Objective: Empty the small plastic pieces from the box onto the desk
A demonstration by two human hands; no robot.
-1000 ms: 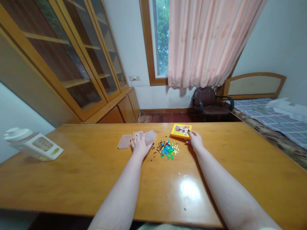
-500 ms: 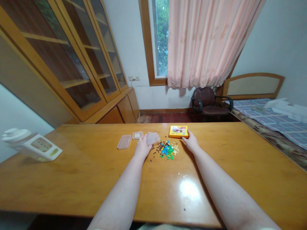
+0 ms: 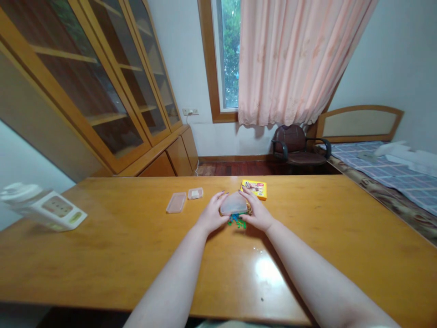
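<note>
A translucent plastic box [image 3: 234, 203] is held between my two hands, just above the pile of small blocks. My left hand [image 3: 214, 213] has its fingers around the box's left side. On the opposite side my right hand [image 3: 256, 212] grips it the same way. Beneath and in front of the box, green and blue small blocks [image 3: 236, 222] show; the rest of the pile is mostly hidden by the box and my hands. The yellow printed box [image 3: 259, 190] lies flat just beyond my right hand, untouched or nearly so.
Left of my hands lie a shallow clear tray [image 3: 176, 203] and a smaller clear container [image 3: 195, 193] with something white inside. A white-lidded jug [image 3: 51, 207] stands at the table's left. Beyond the wooden table [image 3: 119, 255] are a chair [image 3: 293, 143] and a bed [image 3: 362, 157].
My left hand has brought the clear box rightward over the block pile. My right hand has let go of the yellow box and come in to grip the clear box.
</note>
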